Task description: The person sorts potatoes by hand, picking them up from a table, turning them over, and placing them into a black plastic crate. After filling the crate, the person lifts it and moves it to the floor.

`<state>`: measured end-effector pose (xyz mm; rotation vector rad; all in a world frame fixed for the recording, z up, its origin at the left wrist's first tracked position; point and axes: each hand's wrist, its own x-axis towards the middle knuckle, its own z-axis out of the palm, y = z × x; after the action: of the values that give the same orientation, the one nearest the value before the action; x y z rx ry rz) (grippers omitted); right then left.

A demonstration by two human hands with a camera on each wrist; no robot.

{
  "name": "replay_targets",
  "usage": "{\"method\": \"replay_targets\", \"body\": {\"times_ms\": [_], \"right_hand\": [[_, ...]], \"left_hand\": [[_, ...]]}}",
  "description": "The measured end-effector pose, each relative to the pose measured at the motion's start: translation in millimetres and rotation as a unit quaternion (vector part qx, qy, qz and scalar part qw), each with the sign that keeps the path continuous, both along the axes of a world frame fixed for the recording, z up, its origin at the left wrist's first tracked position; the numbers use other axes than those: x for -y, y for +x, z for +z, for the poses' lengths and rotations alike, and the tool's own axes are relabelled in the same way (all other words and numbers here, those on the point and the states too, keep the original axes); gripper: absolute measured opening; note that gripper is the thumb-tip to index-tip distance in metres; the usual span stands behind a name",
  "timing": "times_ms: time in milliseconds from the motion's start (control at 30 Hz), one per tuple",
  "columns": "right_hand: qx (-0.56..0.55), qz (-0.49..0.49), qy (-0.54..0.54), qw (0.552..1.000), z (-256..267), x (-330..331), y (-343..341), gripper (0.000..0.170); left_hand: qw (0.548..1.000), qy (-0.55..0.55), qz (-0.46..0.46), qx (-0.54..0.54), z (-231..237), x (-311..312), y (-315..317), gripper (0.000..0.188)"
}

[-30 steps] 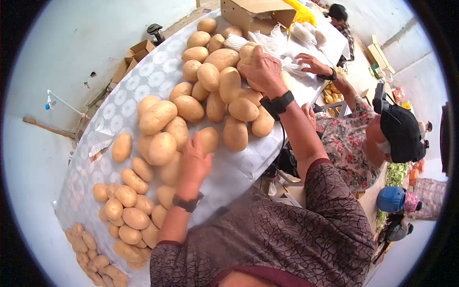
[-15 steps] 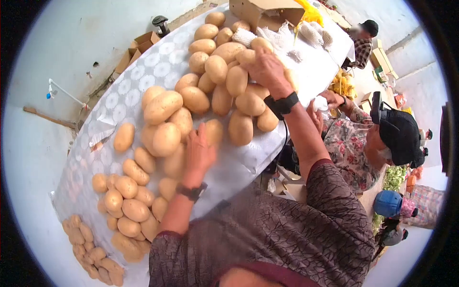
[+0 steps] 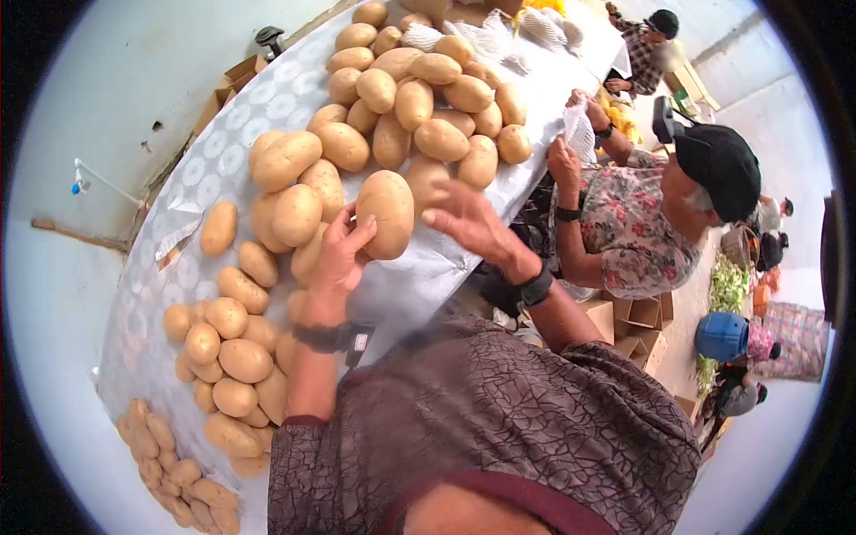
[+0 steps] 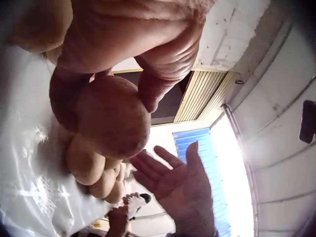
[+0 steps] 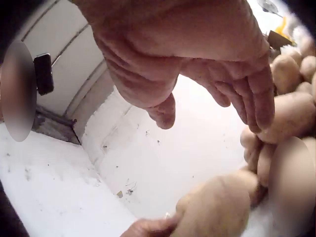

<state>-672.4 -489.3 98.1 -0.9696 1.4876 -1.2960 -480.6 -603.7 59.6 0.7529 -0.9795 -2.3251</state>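
- Potato (image 3: 385,216), large and oval, is held raised at the near side of the main heap (image 3: 414,105), in front of the potatoes there.
- It is gripped by the left hand (image 3: 337,259): the thumb is laid against its side and the fingers are clamped round it.
- By the right hand (image 3: 473,223) nothing is held; its fingers are extended, with the thumb held apart, and it is poised near the potato, to the right of the near edge of the heap.
- The step in hand is judged to be the handling of this one potato; whether it is being turned, looked over or moved cannot be told.
- For the next move, a secure left-hand grip is called for until the weight is borne elsewhere; if set against the heap, the potato would need to be lowered gently, since neighbours could be made to roll.
- Smaller potatoes (image 3: 245,359) are gathered on the surface (image 3: 401,294), to the near left of the heap; a lone one (image 3: 219,227) is set left of it.
- White foam nets (image 3: 481,40) are laid beyond the heap; another net (image 3: 580,129) is held to its right by a person in a floral shirt (image 3: 629,227).
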Motion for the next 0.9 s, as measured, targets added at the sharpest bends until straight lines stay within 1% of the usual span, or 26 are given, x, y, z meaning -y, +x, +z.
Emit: {"method": "replay_targets", "body": {"times_ms": [33,100,133,167,233,300,367,433,467,500,533,567,600,633,667,733,767,833,867,900], "right_hand": [[-0.008,0.028,0.013,1.000,1,-11,5,0.069],[0.096,0.068,0.043,0.992,0,-25,11,0.072],[0.120,0.074,0.036,0.989,2,-30,15,0.073],[0.116,0.071,0.033,0.990,8,-35,18,0.073],[0.155,0.089,-0.033,0.983,20,-42,22,0.073],[0.169,0.092,-0.037,0.981,23,-48,23,0.071],[0.183,0.099,-0.037,0.977,23,-55,23,0.070],[0.284,0.095,-0.056,0.953,22,-59,22,0.066],[0.283,0.098,-0.058,0.952,20,-60,21,0.066],[0.298,0.086,-0.065,0.948,18,-61,20,0.065],[0.314,0.073,-0.073,0.944,15,-60,17,0.064],[0.314,0.073,-0.076,0.944,13,-59,12,0.064],[0.310,0.062,-0.060,0.947,10,-58,7,0.061],[0.307,0.051,-0.043,0.949,6,-56,1,0.058],[0.308,0.052,-0.043,0.949,-1,-55,-8,0.058],[0.307,0.002,-0.022,0.951,1,-49,-25,0.051],[0.296,-0.033,-0.040,0.954,5,-49,-33,0.045],[0.236,-0.046,-0.039,0.970,1,-43,-66,0.047],[0.198,-0.074,-0.042,0.977,2,-38,-80,0.045],[0.159,-0.101,-0.044,0.981,4,-32,-94,0.044]], "left_hand": [[1.000,-0.003,-0.007,-0.005,5,-5,1,0.047],[0.996,0.018,-0.030,-0.078,16,-15,5,0.049],[0.995,0.012,-0.051,-0.089,21,-21,6,0.052],[0.994,0.009,-0.056,-0.092,22,-26,6,0.052],[0.991,0.034,-0.076,-0.101,24,-39,5,0.053],[0.990,0.015,-0.090,-0.105,33,-49,3,0.052],[0.988,-0.028,-0.128,-0.076,39,-55,1,0.052],[0.988,-0.054,-0.136,-0.057,50,-59,-4,0.051],[0.979,-0.151,-0.135,-0.019,55,-63,-8,0.050],[0.960,-0.247,-0.133,0.020,58,-64,-11,0.050],[0.959,-0.246,-0.138,0.035,54,-62,-15,0.051],[0.958,-0.249,-0.138,0.035,50,-60,-18,0.051],[0.926,-0.345,-0.124,0.093,47,-59,-21,0.051],[0.881,-0.435,-0.108,0.150,45,-59,-23,0.052],[0.882,-0.434,-0.107,0.151,46,-58,-24,0.052],[0.793,-0.568,-0.060,0.213,47,-55,-22,0.049],[0.793,-0.567,-0.059,0.215,43,-52,-20,0.049],[0.806,-0.551,0.034,0.214,33,-46,-12,0.040],[0.806,-0.549,0.034,0.216,32,-44,-7,0.040],[0.819,-0.518,0.054,0.239,33,-41,-2,0.038]]}}
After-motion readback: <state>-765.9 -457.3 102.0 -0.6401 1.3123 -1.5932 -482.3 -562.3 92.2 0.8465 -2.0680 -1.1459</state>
